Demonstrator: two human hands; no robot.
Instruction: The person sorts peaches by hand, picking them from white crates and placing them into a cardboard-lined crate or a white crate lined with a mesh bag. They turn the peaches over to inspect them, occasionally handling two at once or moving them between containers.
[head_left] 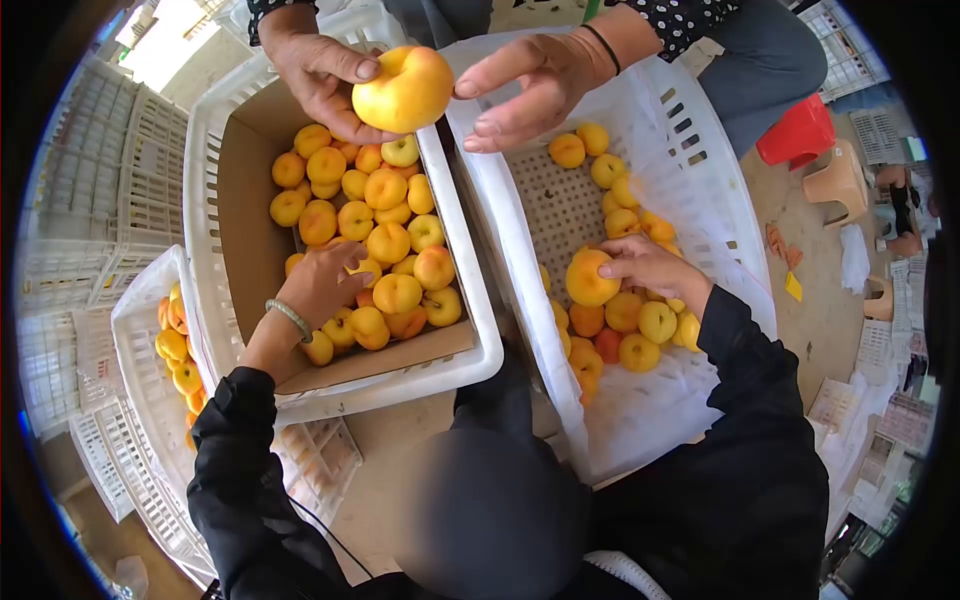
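Observation:
My left hand [325, 285], with a bracelet at the wrist, rests over yellow-orange fruit [388, 243] in the cardboard-lined left crate [490, 345]. Its fingers are apart, and what lies under them is partly hidden. My right hand [655, 270] grips a round orange-yellow fruit [592, 278] above the right crate [745, 225], which has a white liner and more fruit along its side and near end. Across from me, a co-worker's hand [315, 75] holds a large yellow fruit [403, 90]; the co-worker's other hand [535, 85] is spread beside it.
A smaller crate of fruit [172, 345] stands at the far left, near stacked white crates [150, 170]. On the floor to the right are a red stool [797, 132], a beige stool [840, 182] and a yellow scrap [793, 286]. The co-worker's knee borders the right crate.

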